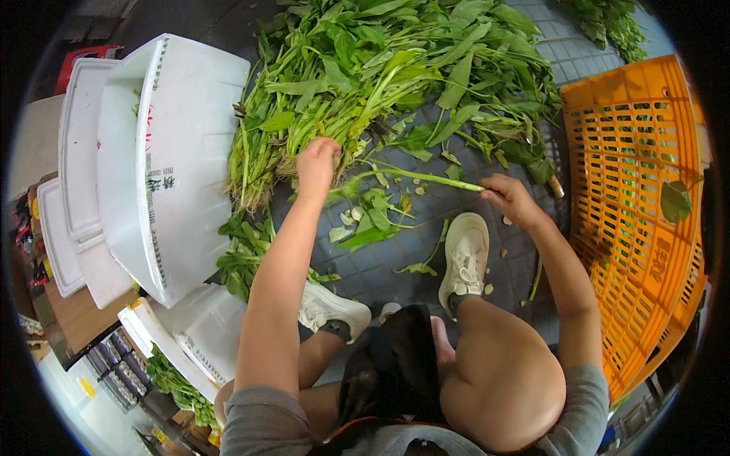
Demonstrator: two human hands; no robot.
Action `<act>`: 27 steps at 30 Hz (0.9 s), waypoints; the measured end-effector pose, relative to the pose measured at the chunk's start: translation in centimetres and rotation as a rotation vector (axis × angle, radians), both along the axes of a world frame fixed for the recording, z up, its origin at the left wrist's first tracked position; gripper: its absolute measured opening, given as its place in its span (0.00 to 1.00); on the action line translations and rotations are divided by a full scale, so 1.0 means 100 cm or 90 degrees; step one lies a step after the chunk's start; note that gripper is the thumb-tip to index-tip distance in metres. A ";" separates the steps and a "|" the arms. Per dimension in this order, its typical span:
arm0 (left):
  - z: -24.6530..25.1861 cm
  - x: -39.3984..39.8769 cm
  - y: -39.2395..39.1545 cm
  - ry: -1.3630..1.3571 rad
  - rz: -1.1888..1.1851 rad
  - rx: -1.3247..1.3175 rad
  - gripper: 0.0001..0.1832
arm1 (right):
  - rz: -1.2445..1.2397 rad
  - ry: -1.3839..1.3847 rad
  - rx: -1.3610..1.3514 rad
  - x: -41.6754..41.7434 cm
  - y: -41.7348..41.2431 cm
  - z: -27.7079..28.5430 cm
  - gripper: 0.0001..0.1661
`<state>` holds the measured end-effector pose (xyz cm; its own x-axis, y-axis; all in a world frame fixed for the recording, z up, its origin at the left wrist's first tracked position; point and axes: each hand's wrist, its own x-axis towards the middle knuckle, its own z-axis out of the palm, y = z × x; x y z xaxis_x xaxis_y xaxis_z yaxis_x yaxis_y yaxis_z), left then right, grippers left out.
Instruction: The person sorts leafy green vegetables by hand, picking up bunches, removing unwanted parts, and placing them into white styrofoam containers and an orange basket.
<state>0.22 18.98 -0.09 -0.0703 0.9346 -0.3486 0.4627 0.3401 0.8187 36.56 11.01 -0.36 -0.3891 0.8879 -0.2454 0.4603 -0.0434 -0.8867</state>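
In my right hand (509,196) I pinch the cut end of a long green stem (433,178), which reaches left over the floor. Its far, leafy end is blurred, close to my left wrist. My left hand (318,162) is at the root ends of a large heap of leafy greens (353,74), fingers curled; whether they grip anything is hidden. Loose leaves (373,219) and small cut scraps lie between my hands and shoes. Right of the heap, a wooden tool handle (556,187) sticks out from under leaves.
White foam boxes (188,159) stand at left, with more greens (242,256) on the floor beside them. An orange plastic crate (627,228) stands close on my right. My white shoes (466,251) rest on the dark tiled floor. More greens (607,25) lie at the far right.
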 end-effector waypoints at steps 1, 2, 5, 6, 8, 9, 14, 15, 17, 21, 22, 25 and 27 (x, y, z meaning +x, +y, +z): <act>-0.006 0.003 -0.003 0.039 -0.038 0.018 0.12 | -0.006 -0.010 -0.028 0.003 -0.001 0.000 0.14; -0.013 0.010 -0.008 -0.019 -0.102 0.030 0.11 | -0.013 -0.020 -0.055 0.005 -0.002 0.000 0.14; -0.033 0.023 -0.013 0.033 -0.275 -0.154 0.11 | -0.034 -0.015 -0.068 0.018 -0.003 -0.004 0.14; -0.035 0.031 -0.017 0.060 -0.293 -0.213 0.12 | -0.040 -0.007 -0.074 0.021 -0.004 -0.001 0.14; -0.043 0.041 -0.024 0.086 -0.338 -0.172 0.13 | -0.050 -0.014 -0.082 0.027 -0.007 0.001 0.14; -0.047 0.045 -0.028 0.098 -0.360 -0.149 0.13 | -0.050 -0.026 -0.084 0.032 -0.009 0.002 0.14; -0.050 0.042 -0.040 0.094 -0.590 -0.047 0.12 | -0.037 -0.077 -0.031 0.059 -0.016 0.000 0.14; -0.044 0.046 -0.040 0.048 -0.583 -0.067 0.11 | -0.039 -0.086 0.001 0.068 -0.020 0.002 0.14; -0.020 0.064 -0.035 0.057 -0.525 -0.072 0.09 | -0.002 -0.167 0.027 0.091 -0.027 0.014 0.13; 0.011 0.095 -0.024 -0.043 -0.321 -0.031 0.07 | -0.035 -0.167 0.056 0.101 -0.058 0.044 0.11; 0.016 0.101 -0.022 -0.127 -0.257 -0.074 0.07 | -0.072 -0.174 0.039 0.095 -0.067 0.054 0.10; 0.016 0.102 -0.020 -0.216 -0.111 -0.110 0.07 | -0.202 -0.199 0.056 0.092 -0.107 0.043 0.10; 0.014 0.086 -0.022 -0.224 -0.026 -0.182 0.08 | -0.357 -0.232 0.075 0.092 -0.135 0.032 0.12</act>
